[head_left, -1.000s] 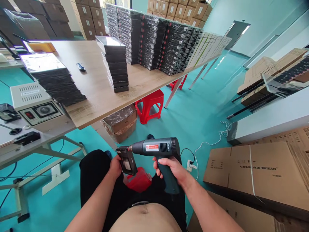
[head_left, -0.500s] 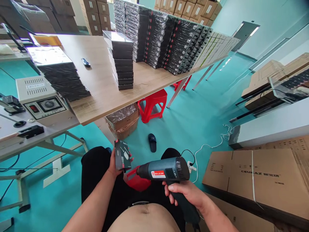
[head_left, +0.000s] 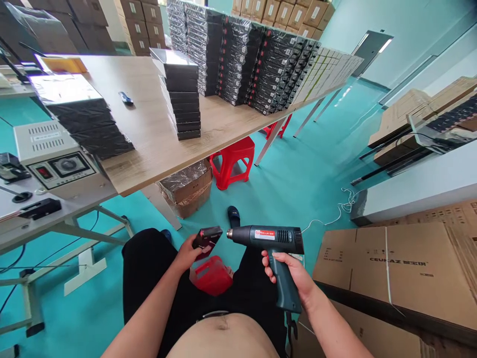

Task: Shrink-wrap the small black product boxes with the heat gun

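My left hand (head_left: 189, 254) grips a small dark retail box (head_left: 207, 238) with a red patch at its edge, held tilted above my lap. Wrapped round the handle of a dark blue-green heat gun (head_left: 266, 237) is my right hand (head_left: 288, 273). The gun's metal nozzle points left at the box, a short gap away from it. A red plastic stool (head_left: 211, 276) shows between my legs, below the box.
A wooden table (head_left: 149, 164) ahead carries a short stack of black boxes (head_left: 182, 102), a wrapped stack (head_left: 95, 124) and tall rows of wrapped boxes (head_left: 234, 59). Large cartons (head_left: 372, 258) stand at my right. Another red stool (head_left: 234, 159) is by the table edge.
The box has been turned in my left hand, from its printed face showing to a tilted edge-on pose. The heat gun has risen and shifted right, its nozzle now level with the box.
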Demonstrator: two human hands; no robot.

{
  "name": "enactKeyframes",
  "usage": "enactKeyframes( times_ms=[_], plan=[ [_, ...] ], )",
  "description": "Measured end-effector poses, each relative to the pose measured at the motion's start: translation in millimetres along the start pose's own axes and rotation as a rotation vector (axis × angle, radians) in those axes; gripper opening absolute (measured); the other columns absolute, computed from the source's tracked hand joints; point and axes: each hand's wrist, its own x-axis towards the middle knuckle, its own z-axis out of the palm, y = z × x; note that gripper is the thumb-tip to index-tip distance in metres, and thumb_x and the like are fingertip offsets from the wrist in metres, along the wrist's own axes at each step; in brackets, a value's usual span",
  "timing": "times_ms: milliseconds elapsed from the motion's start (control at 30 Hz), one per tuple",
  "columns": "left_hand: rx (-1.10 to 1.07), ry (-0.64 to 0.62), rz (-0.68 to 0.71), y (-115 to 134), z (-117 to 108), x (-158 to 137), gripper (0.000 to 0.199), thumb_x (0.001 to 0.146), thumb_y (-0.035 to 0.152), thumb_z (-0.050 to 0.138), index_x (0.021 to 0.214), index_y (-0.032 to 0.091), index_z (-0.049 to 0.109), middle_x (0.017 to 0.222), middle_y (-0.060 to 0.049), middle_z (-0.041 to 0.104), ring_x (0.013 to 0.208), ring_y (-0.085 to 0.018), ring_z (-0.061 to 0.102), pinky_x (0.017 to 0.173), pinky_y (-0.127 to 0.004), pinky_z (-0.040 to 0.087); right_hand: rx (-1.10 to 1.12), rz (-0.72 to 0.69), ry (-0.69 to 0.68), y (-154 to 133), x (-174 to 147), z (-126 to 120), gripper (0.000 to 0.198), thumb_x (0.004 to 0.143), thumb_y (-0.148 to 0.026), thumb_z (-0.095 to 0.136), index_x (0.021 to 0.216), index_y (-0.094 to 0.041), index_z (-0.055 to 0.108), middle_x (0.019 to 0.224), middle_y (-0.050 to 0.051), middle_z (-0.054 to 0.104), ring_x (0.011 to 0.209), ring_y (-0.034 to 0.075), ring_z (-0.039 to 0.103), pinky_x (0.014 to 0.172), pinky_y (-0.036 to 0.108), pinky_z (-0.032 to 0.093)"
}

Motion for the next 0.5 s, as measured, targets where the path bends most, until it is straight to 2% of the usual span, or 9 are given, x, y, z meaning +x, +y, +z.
enactKeyframes(
  times_ms=[67, 133, 300, 500],
  plan=[
    [0.148, -0.009, 0.152, -4.4, -2.2, 2.6, 0.032, 0.060, 0.012, 0.060, 0.091, 0.017, 0.067, 0.087, -0.002, 0.064, 0.086, -0.021, 0.059, 0.083, -0.034, 0.047, 0.030, 0.001, 0.001, -5.8, 1.6, -2.6, 0.027, 0.083, -0.029, 0.057, 0.102, -0.013, 0.066, 0.083, 0.005, 0.065, 0.063, 0.011, 0.061, 0.051, 0.020, 0.048],
    [0.225, -0.014, 0.215, -10.1, -6.2, 5.4, 0.033, 0.062, 0.010, 0.055, 0.092, 0.017, 0.067, 0.090, -0.003, 0.063, 0.088, -0.021, 0.059, 0.086, -0.036, 0.045, 0.034, 0.004, 0.000, -10.3, 2.2, -3.8, 0.027, 0.083, -0.029, 0.057, 0.103, -0.013, 0.066, 0.083, 0.005, 0.065, 0.063, 0.011, 0.061, 0.051, 0.020, 0.048],
    [0.261, -0.036, 0.248, -23.3, -13.0, 10.0, 0.044, 0.066, 0.008, 0.052, 0.107, 0.017, 0.065, 0.098, -0.005, 0.064, 0.096, -0.022, 0.059, 0.090, -0.037, 0.044, -0.016, 0.025, -0.016, -14.3, 1.3, -1.8, 0.027, 0.083, -0.029, 0.057, 0.102, -0.012, 0.066, 0.083, 0.005, 0.066, 0.064, 0.012, 0.061, 0.051, 0.020, 0.048],
    [0.269, -0.062, 0.275, -26.0, -12.9, 10.2, 0.048, 0.068, 0.008, 0.050, 0.112, 0.018, 0.064, 0.107, -0.005, 0.064, 0.100, -0.022, 0.059, 0.091, -0.036, 0.045, -0.112, 0.021, -0.011, -13.2, 0.9, 2.2, 0.027, 0.083, -0.029, 0.057, 0.101, -0.012, 0.067, 0.082, 0.005, 0.066, 0.064, 0.012, 0.062, 0.051, 0.020, 0.048]
  ],
)
